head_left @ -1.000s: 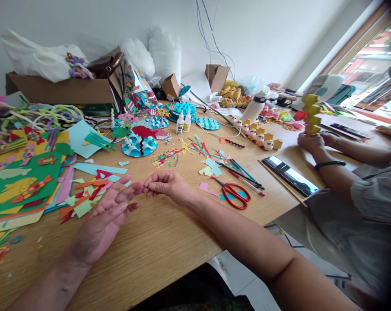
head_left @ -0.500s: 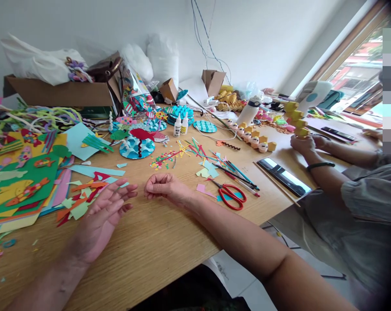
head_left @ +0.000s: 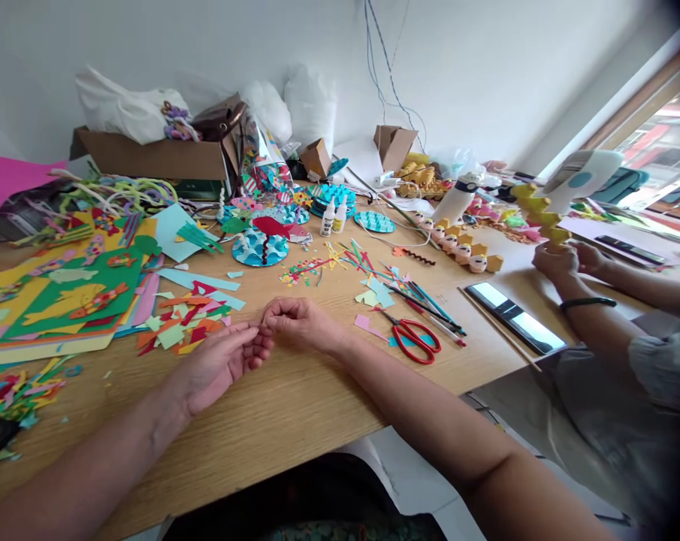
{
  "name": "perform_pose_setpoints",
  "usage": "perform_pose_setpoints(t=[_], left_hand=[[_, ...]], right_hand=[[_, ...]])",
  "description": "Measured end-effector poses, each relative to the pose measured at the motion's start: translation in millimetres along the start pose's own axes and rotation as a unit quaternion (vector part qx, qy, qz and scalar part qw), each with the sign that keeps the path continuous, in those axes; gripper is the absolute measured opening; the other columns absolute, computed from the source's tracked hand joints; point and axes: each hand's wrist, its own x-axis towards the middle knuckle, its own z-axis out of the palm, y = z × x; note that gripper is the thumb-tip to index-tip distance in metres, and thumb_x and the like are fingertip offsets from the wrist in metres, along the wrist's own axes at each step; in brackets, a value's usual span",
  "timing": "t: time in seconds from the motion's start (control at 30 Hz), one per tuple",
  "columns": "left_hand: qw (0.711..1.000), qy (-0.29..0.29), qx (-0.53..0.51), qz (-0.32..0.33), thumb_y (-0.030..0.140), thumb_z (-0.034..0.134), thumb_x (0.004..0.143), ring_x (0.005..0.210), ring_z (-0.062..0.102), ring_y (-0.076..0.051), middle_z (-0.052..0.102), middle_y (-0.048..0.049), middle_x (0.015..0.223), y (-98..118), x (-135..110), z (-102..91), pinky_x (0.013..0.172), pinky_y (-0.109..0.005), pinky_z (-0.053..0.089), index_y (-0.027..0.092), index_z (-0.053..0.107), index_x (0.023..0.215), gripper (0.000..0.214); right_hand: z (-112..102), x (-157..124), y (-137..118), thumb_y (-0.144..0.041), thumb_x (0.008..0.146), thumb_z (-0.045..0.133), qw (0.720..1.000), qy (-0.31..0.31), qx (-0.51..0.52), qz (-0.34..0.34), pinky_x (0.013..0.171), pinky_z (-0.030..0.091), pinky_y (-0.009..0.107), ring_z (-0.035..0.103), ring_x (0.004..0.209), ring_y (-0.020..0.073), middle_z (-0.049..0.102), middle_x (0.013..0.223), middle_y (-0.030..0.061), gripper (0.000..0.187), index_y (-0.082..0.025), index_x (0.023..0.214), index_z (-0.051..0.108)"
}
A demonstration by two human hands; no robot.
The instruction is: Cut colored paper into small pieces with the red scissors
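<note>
My left hand (head_left: pixel 227 363) is turned palm up above the wooden table, its fingers loosely stretched with nothing visible in the palm. Its fingertips meet the fingertips of my right hand (head_left: pixel 300 323), whose thumb and index finger are pinched together. What that pinch holds, if anything, is too small or hidden to make out. Coloured paper scraps (head_left: pixel 187 319) lie just beyond my left hand. To the right of my right hand are red-handled scissors (head_left: pixel 412 340). Farther back, a red paper fish (head_left: pixel 272 227) stands on a blue wavy-patterned disc (head_left: pixel 255 249).
Two small glue bottles (head_left: pixel 333 218) stand behind the paper bits. Pencils (head_left: pixel 430 304) and a phone (head_left: pixel 514 318) lie rightward. A co-worker's hands (head_left: pixel 559 259) hold a yellow bumpy strip (head_left: pixel 536 207). Stacked coloured paper (head_left: pixel 46 338) covers the left side.
My left hand has moved right and its fingertips now touch my right hand, which stays pinched. The view has turned slightly left, showing more paper scraps at that side.
</note>
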Motion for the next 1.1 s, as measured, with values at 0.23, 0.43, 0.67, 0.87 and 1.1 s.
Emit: perform_pose_setpoints(t=[0.23,0.43,0.67,0.87,1.1], left_hand=[[0.999,0.0,-0.033,-0.008,0.008,0.045,0.085,0.057,0.062,-0.01,0.068,-0.0088,0.07,-1.2,7.5,-0.4,0.051,-0.017,0.05,0.006,0.068,0.077,0.025],[0.999,-0.001,-0.043,-0.017,0.007,0.042,0.087,0.056,0.063,-0.01,0.069,-0.0091,0.069,-0.1,4.0,1.0,0.051,-0.016,0.051,0.007,0.068,0.075,0.029],[0.999,-0.012,-0.046,-0.014,0.01,0.038,0.089,0.068,0.067,-0.013,0.072,-0.011,0.079,3.8,-1.2,8.1,0.062,-0.02,0.055,0.008,0.069,0.081,0.032],[0.999,-0.002,-0.045,0.01,0.01,0.038,0.089,0.071,0.067,-0.013,0.071,-0.0116,0.082,7.0,-0.4,6.9,0.065,-0.02,0.055,0.008,0.068,0.083,0.031],[0.997,0.009,-0.034,0.067,0.005,0.054,0.08,0.055,0.059,-0.006,0.066,-0.0039,0.069,3.1,2.0,6.1,0.048,-0.013,0.046,0.01,0.067,0.076,0.014]], right_hand=[[-1.5,-1.2,-7.7,-0.025,0.082,0.053,0.991,-0.023,-0.11,-0.077,0.08,0.042,0.03,0.054,0.082,0.0148,0.058,0.081,0.0031,0.014,-0.017,0.075,0.064],[-1.1,-0.2,-5.2,-0.03,0.074,0.064,0.997,-0.006,-0.051,-0.055,0.078,0.043,0.029,0.056,0.079,0.0141,0.061,0.079,0.0024,0.013,-0.018,0.07,0.067],[-3.6,-2.0,0.1,-0.043,0.066,0.07,0.99,0.035,0.125,0.046,0.069,0.042,0.025,0.056,0.068,0.0108,0.065,0.073,0.0017,0.03,-0.014,0.071,0.069],[-4.3,-2.8,-1.1,-0.042,0.076,0.062,0.966,-0.005,0.243,0.09,0.082,0.04,0.029,0.058,0.087,0.0152,0.067,0.094,0.0081,0.03,-0.014,0.083,0.071],[-6.3,-1.7,-1.9,-0.054,0.086,0.039,0.955,-0.047,0.272,0.113,0.083,0.038,0.029,0.052,0.102,0.0176,0.06,0.116,0.0104,0.05,-0.015,0.092,0.069]])
